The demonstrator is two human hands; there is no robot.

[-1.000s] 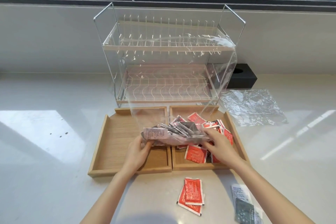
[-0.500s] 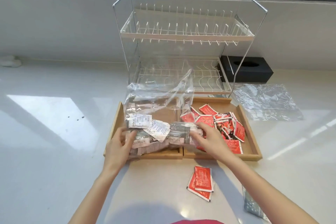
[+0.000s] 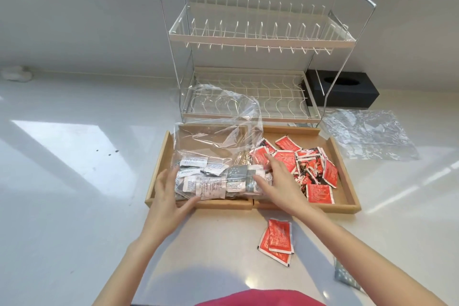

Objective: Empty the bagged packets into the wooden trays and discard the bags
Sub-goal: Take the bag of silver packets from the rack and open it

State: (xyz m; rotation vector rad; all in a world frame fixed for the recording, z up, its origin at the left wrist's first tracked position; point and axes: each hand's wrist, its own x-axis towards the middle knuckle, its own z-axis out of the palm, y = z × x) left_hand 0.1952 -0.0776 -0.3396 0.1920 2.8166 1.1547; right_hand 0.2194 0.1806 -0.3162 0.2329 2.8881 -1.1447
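White table (image 3: 74,181) below, both hands, left (image 3: 166,194) and right (image 3: 275,181), lie open-fingered against the floppy, slippery bag (image 3: 213,156); best pinched by its empty top.

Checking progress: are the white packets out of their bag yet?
No, the white packets still sit inside the clear bag lying over the left tray.

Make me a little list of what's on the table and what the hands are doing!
left tray: holds a clear bag of white packets
right tray: pile of red packets
left hand: fingers straight, against the bag's left end
right hand: resting on the bag's right end
in front of trays: loose red packets
behind trays: wire rack, black box
right of rack: flat empty bag
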